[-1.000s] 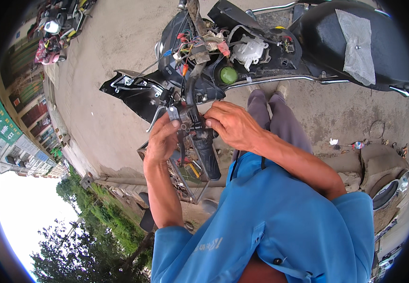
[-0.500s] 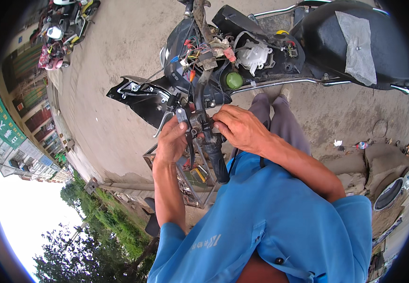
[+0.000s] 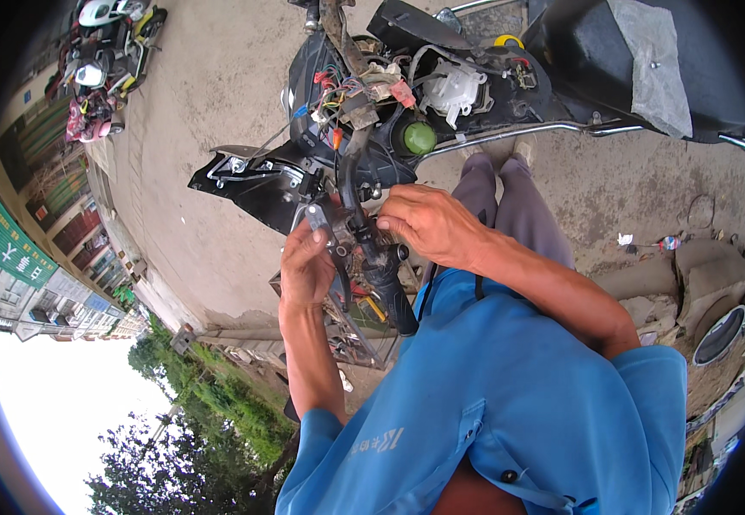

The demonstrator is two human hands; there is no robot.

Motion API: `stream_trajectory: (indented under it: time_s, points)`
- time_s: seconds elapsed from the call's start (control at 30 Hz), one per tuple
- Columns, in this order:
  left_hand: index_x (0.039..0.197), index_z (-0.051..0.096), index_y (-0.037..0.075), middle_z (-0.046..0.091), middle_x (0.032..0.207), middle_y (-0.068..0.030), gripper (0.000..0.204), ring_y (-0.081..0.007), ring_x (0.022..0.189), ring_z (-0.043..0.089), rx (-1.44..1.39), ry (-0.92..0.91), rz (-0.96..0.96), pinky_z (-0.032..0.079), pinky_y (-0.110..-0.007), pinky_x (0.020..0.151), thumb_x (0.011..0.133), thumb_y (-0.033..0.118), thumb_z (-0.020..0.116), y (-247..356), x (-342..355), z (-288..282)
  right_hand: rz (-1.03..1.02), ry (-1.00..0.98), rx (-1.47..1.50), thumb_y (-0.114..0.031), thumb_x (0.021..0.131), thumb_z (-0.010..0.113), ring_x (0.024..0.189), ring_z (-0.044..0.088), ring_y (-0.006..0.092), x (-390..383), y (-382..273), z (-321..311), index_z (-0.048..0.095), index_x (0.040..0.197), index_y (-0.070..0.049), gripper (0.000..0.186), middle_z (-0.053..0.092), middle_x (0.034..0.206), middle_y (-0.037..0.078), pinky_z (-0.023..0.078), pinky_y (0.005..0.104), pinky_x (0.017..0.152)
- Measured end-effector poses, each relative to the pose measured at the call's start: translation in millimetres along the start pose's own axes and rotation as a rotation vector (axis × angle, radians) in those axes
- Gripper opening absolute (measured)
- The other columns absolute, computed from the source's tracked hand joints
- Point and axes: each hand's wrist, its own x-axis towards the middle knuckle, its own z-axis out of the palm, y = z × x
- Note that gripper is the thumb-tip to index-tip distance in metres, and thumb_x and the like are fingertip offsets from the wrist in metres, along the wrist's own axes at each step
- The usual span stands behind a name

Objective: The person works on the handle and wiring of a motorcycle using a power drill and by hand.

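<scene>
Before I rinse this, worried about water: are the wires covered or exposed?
Exposed: the coloured wires bunch uncovered by the handlebar.

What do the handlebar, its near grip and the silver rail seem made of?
Handlebar: probably black-painted metal, a slim bent tube with dull highlights. Grip: likely rubber, matte black and ridged. Rail: apparently chromed or polished metal, given its bright, mirror-like streaks.

The lever bracket (image 3: 317,216) hides most fingers of my left hand (image 3: 306,266). My right hand (image 3: 431,225) covers whatever its fingertips touch by the handlebar (image 3: 349,176). The top edge cuts off the seat (image 3: 583,69); the ground litter (image 3: 669,243) is too small to identify.
</scene>
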Motion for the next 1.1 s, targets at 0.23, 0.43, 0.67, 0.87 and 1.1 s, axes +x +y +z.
stream_trajectory:
  time_s: [0.23, 0.43, 0.67, 0.87, 1.1]
  points:
    - [0.133, 0.047, -0.007, 0.062, 0.121, -0.0233, 0.058, -0.0308, 0.109, 0.064, -0.051, 0.009, -0.019, 0.054, -0.042, 0.091, 0.087, 0.022, 0.067, -2, 2, -3, -0.084, -0.009, -0.156, -0.012, 0.092, 0.058, 0.085, 0.062, 0.0357, 0, -9, -2, 0.06, 0.094, 0.001, 0.014, 0.06, 0.091, 0.014, 0.05, 0.0449, 0.075]
    - [0.135, 0.045, -0.007, 0.061, 0.124, -0.0246, 0.059, -0.0318, 0.112, 0.063, -0.021, -0.03, 0.001, 0.048, -0.043, 0.1, 0.088, 0.023, 0.065, -1, 1, 0, -0.09, -0.087, -0.128, -0.013, 0.092, 0.057, 0.081, 0.062, 0.0369, 5, -3, -6, 0.06, 0.09, 0.002, 0.016, 0.06, 0.086, 0.016, 0.049, 0.0461, 0.072]
    - [0.136, 0.043, -0.007, 0.06, 0.125, -0.0278, 0.06, -0.0333, 0.114, 0.062, 0.001, -0.039, 0.029, 0.048, -0.043, 0.101, 0.09, 0.025, 0.063, -7, 3, -4, 0.301, -0.213, 0.143, -0.017, 0.095, 0.057, 0.08, 0.062, 0.0389, 6, 0, -5, 0.062, 0.091, 0.003, 0.021, 0.065, 0.091, 0.017, 0.05, 0.047, 0.073]
    - [0.137, 0.043, -0.007, 0.059, 0.125, -0.0282, 0.061, -0.0335, 0.114, 0.062, 0.016, -0.055, 0.023, 0.048, -0.044, 0.101, 0.091, 0.027, 0.062, -7, 2, -5, 0.038, -0.019, 0.011, -0.02, 0.097, 0.053, 0.08, 0.062, 0.0388, 1, -5, 1, 0.059, 0.083, 0.003, 0.028, 0.062, 0.079, 0.019, 0.047, 0.0477, 0.072]
    - [0.137, 0.043, -0.006, 0.06, 0.125, -0.0268, 0.061, -0.0336, 0.115, 0.062, 0.055, -0.03, 0.02, 0.048, -0.044, 0.101, 0.089, 0.026, 0.064, -3, -1, -5, 0.47, -0.153, 0.46, -0.02, 0.096, 0.057, 0.071, 0.06, 0.0391, 3, -1, 10, 0.061, 0.088, 0.002, 0.023, 0.061, 0.074, 0.018, 0.048, 0.0445, 0.065]
